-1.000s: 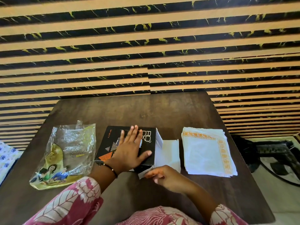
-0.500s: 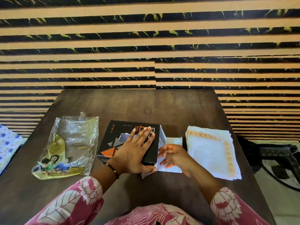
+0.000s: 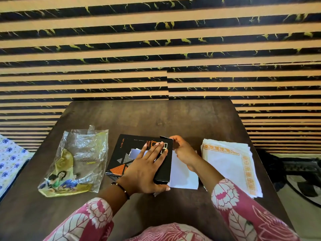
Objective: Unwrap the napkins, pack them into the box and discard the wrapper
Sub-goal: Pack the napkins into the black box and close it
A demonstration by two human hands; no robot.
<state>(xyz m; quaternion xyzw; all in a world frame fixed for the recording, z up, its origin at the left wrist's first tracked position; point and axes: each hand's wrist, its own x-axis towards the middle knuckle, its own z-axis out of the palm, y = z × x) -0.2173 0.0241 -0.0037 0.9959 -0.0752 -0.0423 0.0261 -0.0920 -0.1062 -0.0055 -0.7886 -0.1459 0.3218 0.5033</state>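
A black box [image 3: 125,150] with orange triangles lies flat in the middle of the dark wooden table [image 3: 156,115]. My left hand [image 3: 147,167] presses flat on its top, fingers spread, thumb along the near edge. At the box's open right end my right hand [image 3: 182,150] pinches a small black side flap at the far corner. A large white flap [image 3: 184,176] lies open on the table beside it. A stack of white napkins [image 3: 229,164] with orange borders rests to the right. The empty clear and gold wrapper [image 3: 76,160] lies to the left.
A striped black and tan wall [image 3: 156,49] rises directly behind the table. A blue floral cloth [image 3: 10,159] sits off the left edge. A dark fan-like object [image 3: 295,171] stands on the floor to the right.
My right hand moved from the table's near side up along the box's open end to its far corner flap. My left hand stayed pressed on the box.
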